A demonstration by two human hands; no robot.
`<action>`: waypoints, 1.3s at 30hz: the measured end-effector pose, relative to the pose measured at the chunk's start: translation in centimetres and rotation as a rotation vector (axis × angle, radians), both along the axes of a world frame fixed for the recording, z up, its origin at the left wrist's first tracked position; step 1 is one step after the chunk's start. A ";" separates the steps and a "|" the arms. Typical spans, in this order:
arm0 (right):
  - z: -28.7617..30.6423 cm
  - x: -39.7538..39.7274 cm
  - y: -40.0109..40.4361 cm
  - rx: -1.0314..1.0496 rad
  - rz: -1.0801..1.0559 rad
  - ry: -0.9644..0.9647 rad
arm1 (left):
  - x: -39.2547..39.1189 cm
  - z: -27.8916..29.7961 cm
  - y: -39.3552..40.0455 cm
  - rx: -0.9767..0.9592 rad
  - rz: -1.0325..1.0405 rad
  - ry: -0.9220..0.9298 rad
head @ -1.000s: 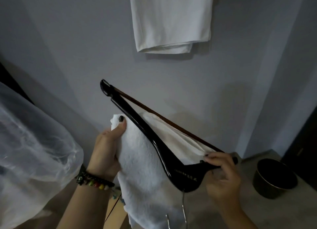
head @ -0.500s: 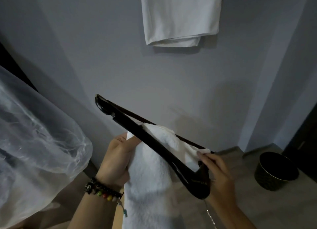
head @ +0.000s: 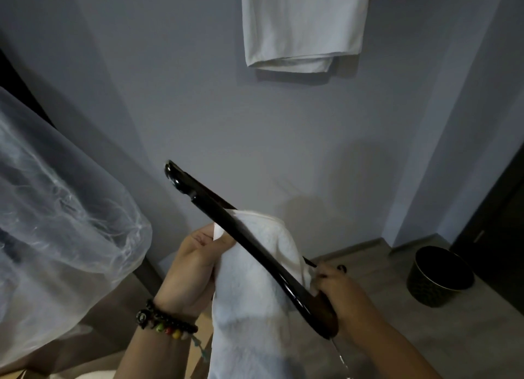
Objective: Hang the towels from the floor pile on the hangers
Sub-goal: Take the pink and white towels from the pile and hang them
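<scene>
White terry towel [head: 255, 302]: centre frame toward 6 o'clock, draped through dark glossy hanger [head: 246, 237], long end hanging down out of frame.
Hanger: tilted, one end up at 11 o'clock, neck low at 5 o'clock; metal hook [head: 341, 360] pointing downward.
Left hand [head: 190, 268]: at 7 o'clock of hanger, fingers closed on towel edge, thumb pressing cloth just below hanger arm; beaded bracelet [head: 164, 323] on wrist.
Right hand [head: 343, 296]: at 5 o'clock, wrapped around hanger neck, fingertips touching towel fold.
Second white towel [head: 303, 24]: 12 o'clock, hanging folded against grey wall [head: 198, 95].
Clear plastic cover [head: 62, 208]: 9 o'clock.
Dark bin [head: 439, 276]: 4 o'clock, on floor.
</scene>
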State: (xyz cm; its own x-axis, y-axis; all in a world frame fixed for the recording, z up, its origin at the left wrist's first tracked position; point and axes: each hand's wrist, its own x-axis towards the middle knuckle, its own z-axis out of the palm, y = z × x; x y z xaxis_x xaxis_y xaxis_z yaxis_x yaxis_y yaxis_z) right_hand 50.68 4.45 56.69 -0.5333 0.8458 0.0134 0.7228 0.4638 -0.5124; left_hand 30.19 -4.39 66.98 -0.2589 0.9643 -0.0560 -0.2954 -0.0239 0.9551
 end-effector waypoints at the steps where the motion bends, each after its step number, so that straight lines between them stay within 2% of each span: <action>1: 0.1 0.1 -0.3 -0.026 0.010 -0.041 | -0.3 -0.2 -0.2 0.003 -0.013 -0.001; 6: 1.2 0.2 -1.4 -0.189 0.147 -0.071 | 0.1 -0.7 -0.7 0.010 0.007 -0.172; 8: 1.5 0.1 -1.3 -0.153 0.194 -0.223 | 1.5 -0.3 -1.0 -0.002 0.007 -0.235; 9: 1.2 0.1 -1.2 -0.132 0.218 -0.240 | 2.2 -0.4 -0.9 -0.008 0.029 -0.233; 13: -1.2 -1.5 -2.0 -0.060 0.202 -0.214 | 3.5 -1.9 0.4 -0.094 0.400 0.047; 15: -2.6 -1.7 -2.5 0.006 0.277 -0.210 | 3.5 -2.1 0.9 -0.110 0.494 0.110; 18: -1.8 -0.9 -2.6 -0.119 0.328 -0.059 | 2.9 -2.1 1.0 -0.105 0.574 0.177; 21: 0.8 -0.3 -2.1 -0.312 0.218 0.280 | 2.1 -2.0 1.0 -0.111 0.578 0.191; 23: 2.3 -0.7 -1.8 -0.189 0.136 0.491 | 1.8 -2.2 1.2 -0.119 0.569 0.193; 25: 3.4 -1.8 -1.6 -0.109 0.170 0.600 | 1.9 -2.2 1.5 -0.102 0.544 0.223; 29: 3.1 -3.9 -1.4 -0.161 0.326 0.601 | 2.1 -2.6 2.1 -0.103 0.492 0.242; 31: 2.5 -4.2 -1.3 -0.211 0.300 0.595 | 1.7 -2.7 2.3 -0.124 0.467 0.213; 35: 1.8 -4.6 -1.1 -0.172 0.323 0.556 | 1.2 -3.4 2.4 -0.149 0.419 0.168; 39: 0.7 -4.8 -1.7 -0.121 0.301 0.555 | 0.5 -4.6 2.7 -0.183 0.373 0.205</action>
State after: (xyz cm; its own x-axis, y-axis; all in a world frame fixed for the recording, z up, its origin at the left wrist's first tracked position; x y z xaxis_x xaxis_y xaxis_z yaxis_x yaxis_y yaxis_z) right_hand 45.89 2.77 57.42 -0.6889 0.6731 0.2691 0.1824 0.5203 -0.8343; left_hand 30.66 -1.73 62.40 -0.6095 0.7824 -0.1279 -0.1032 0.0817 0.9913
